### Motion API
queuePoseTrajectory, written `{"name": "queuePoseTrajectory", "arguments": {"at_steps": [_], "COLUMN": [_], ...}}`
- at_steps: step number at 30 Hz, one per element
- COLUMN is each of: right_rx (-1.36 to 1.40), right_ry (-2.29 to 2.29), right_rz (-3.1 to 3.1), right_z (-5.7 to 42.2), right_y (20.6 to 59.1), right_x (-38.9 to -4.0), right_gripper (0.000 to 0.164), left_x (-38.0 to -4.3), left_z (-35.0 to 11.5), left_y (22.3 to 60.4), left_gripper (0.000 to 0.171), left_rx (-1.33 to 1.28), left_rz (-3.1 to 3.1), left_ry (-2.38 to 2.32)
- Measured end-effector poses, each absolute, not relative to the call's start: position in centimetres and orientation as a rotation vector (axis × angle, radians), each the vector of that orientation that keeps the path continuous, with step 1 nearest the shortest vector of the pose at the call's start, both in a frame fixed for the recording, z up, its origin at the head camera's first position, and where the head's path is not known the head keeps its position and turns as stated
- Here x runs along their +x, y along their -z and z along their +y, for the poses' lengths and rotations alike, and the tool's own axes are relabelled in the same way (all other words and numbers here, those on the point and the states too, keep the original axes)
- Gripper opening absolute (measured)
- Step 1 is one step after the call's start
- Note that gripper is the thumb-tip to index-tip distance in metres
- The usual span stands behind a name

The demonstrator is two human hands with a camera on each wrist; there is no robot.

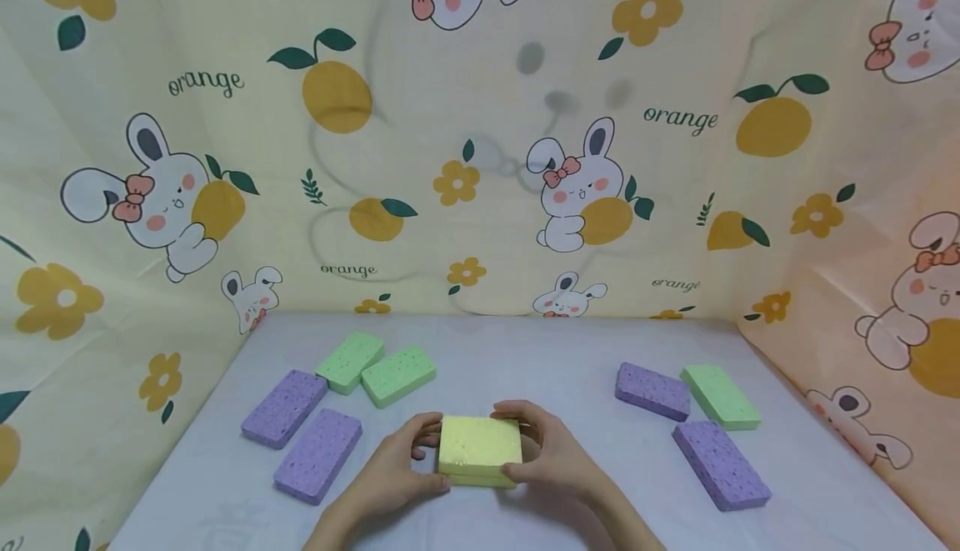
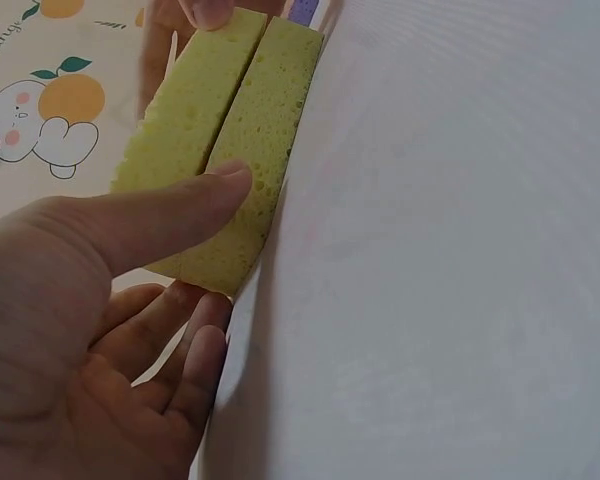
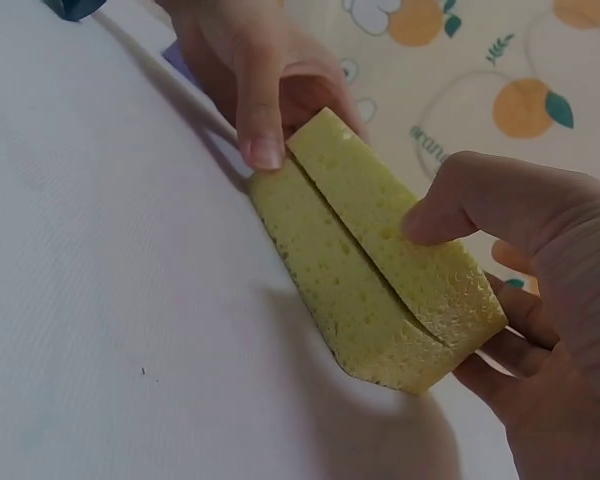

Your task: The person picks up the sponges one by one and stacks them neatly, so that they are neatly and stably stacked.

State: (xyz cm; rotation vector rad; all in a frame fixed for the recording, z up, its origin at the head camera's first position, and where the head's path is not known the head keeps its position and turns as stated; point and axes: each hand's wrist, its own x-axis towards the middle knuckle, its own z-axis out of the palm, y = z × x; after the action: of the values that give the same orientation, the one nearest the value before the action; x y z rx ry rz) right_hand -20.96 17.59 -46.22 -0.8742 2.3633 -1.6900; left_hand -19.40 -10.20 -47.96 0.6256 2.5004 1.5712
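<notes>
We find the upper yellow sponge [image 1: 480,438] laid on the lower yellow sponge [image 1: 478,480], at the near middle of the table [image 1: 525,359]. The left hand [image 1: 393,463] grips the lower one's end; the right hand [image 1: 555,455] grips the upper one's. We judge this pair stacked, perhaps wanting final alignment; four purple sponges [image 1: 318,456] and three green sponges [image 1: 398,377] lie unstacked to either side

Two yellow sponges [image 1: 480,443], finely pitted, stacked flat (a dark seam between them), on the pale tabletop [image 1: 525,359]
</notes>
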Motion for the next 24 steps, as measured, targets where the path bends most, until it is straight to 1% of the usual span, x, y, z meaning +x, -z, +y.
{"name": "queuePoseTrajectory", "arguments": {"at_steps": [12,20,24], "right_rx": [-0.857,-0.859,-0.851], "right_ry": [1.644,1.550,1.566], "right_rz": [2.396,2.474,2.477], "right_z": [18.0,17.8,17.7], "right_y": [46.4,46.4,46.4], "right_x": [-20.9,-20.8,-20.9], "right_gripper": [0.076,0.071,0.072], "left_x": [-19.5,-19.3,-19.2], "left_z": [-10.1,-10.2,-10.7], "left_y": [48.0,47.8,46.6], "left_gripper": [0.088,0.104,0.100], "left_rx": [0.628,0.667,0.683], "left_rz": [2.499,2.531,2.565], "left_ry": [-1.575,-1.599,-1.583]}}
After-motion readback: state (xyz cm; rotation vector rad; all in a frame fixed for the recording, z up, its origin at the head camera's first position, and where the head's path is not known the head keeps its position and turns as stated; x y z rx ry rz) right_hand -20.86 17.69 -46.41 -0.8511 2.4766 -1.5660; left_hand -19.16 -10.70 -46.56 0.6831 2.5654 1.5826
